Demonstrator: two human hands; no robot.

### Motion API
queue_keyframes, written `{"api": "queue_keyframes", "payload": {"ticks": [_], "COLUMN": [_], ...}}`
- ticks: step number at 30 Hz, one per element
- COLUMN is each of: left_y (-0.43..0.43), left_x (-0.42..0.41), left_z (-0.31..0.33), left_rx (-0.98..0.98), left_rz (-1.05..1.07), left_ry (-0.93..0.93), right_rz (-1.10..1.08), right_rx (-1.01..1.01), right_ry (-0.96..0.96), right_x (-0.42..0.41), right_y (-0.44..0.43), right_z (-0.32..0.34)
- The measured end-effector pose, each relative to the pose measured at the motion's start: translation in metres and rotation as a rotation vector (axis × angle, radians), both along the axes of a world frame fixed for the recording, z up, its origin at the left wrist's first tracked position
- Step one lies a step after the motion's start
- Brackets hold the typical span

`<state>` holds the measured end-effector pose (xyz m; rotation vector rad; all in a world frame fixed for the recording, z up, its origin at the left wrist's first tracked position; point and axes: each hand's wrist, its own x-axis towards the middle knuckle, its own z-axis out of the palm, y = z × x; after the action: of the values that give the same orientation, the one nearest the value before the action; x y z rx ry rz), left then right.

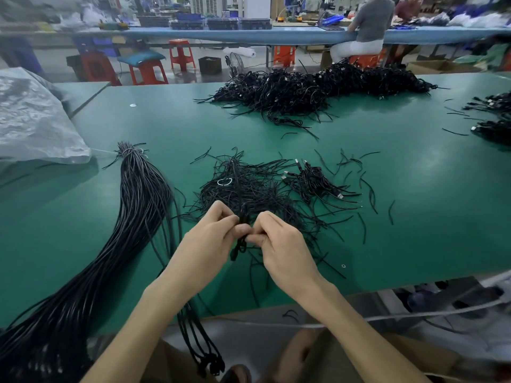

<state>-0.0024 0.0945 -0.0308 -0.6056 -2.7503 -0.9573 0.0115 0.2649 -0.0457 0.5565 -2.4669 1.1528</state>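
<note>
On the near left, a long bundle [143,205] is lying across the table [401,230], seemingly mostly unprocessed. At centre, the left hand [204,244] and right hand [284,250] are both pinching a folded cable [243,243] above the ties [249,189], apparently binding it. To the right, a few coils [312,178] are lying finished.

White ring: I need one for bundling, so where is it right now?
In the head view the white ring lies on the loose black wire pile at table centre, just beyond the left hand.

Forearms, left hand [206,240] and right hand [286,246] are bare; clothing [330,352] brownish.
</note>
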Motion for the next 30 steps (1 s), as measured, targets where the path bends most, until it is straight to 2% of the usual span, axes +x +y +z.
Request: {"api": "queue_keyframes", "payload": {"ticks": [4,7,12,15,19,23,27,30], "left_y": [0.0,0.0,0.002,0.006,0.008,0.003,-0.003,-0.008], "left_x": [0.002,-0.002,-0.011,-0.014,-0.011,-0.01,-0.009,-0.01], "left_z": [0.009,0.012,0.017,0.021,0.019,0.011,0.013,0.018], "left_rx": [-0.175,-0.248,-0.045,-0.004,0.084,0.042,0.11,0.13], "left_rz": [0.05,0.093,0.112,0.1,0.071,0.016,-0.02,-0.056], "left_ry": [-0.046,-0.128,-0.587,-0.645,-0.751,-0.681,-0.589,-0.495], "right_rz": [0.013,0.049,0.029,-0.004,-0.05,0.032,0.087,0.031], "right_rx": [0.062,0.204,0.528,0.56,0.509,0.46,0.363,0.401], "right_ry": [0.079,0.158,0.439,0.557,0.562,0.433,0.263,0.256], "right_x": [0.0,0.002,-0.003,-0.005,-0.002,0.002,0.007,0.01], "right_y": [-0.002,-0.002,0.005,0.009,0.012,0.014,0.014,0.014], "right_z": [0.005,0.006,0.008,0.003,-0.007,-0.008,-0.002,0.004]}}
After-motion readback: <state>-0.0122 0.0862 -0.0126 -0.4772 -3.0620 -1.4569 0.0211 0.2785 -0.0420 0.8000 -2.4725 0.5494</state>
